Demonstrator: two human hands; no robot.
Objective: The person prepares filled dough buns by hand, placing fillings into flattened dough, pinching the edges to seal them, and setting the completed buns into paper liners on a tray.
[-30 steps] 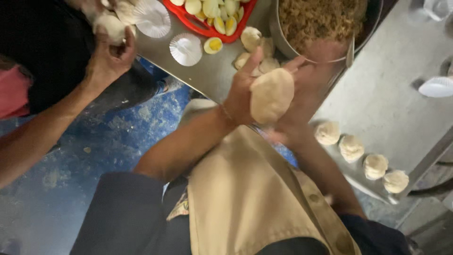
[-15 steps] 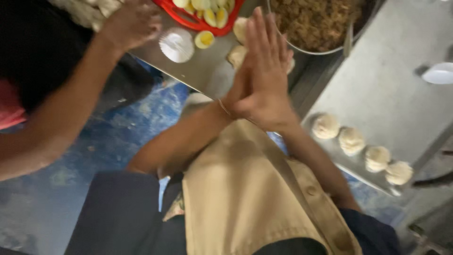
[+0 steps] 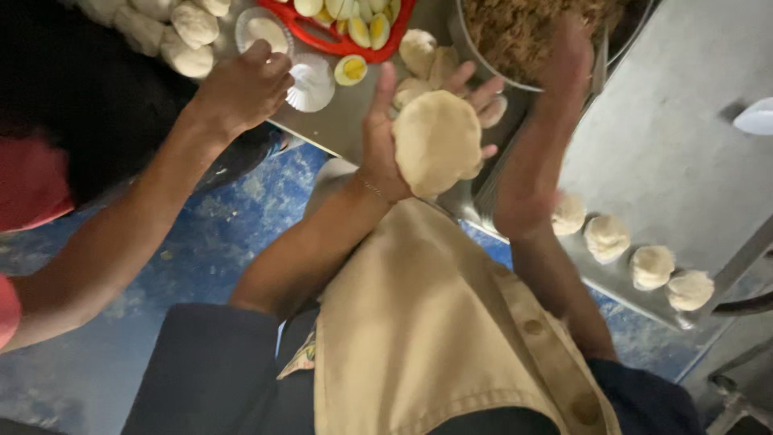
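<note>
Dough disc (image 3: 436,142) lies on upturned left hand (image 3: 386,137) — right hand (image 3: 541,137) raised alongside.

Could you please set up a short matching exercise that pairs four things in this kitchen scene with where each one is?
Things:
1. flattened dough disc
2. halved boiled eggs
3. row of dough balls
4. white paper cup

Places:
A. in the red basket
B. on the open left hand
C. on the counter, near its edge, right of the right hand
D. by the other person's hand

Pairs: 1-B, 2-A, 3-C, 4-D
</note>
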